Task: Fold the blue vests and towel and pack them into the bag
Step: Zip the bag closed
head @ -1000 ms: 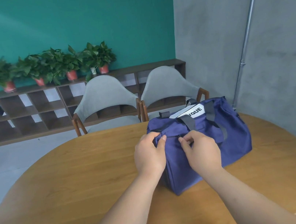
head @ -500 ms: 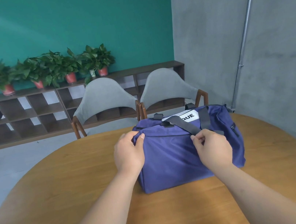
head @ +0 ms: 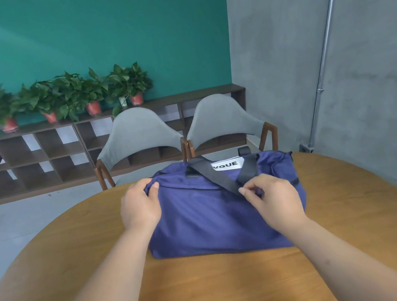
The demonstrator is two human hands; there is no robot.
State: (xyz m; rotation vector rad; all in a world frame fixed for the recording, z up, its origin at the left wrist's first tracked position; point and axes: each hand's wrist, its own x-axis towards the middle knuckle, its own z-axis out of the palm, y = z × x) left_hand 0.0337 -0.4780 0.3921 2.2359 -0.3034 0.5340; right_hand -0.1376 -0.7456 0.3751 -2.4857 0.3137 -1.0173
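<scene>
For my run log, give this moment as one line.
bag: blue, on table | left hand: grips bag's left top corner | right hand: pinches bag top beside black strap

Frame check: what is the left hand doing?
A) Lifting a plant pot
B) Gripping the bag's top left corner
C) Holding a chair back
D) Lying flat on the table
B: the left hand curls over the top left corner of the bag, thumb pressed into the fabric, while the right hand pinches the bag's top beside the strap.
</scene>
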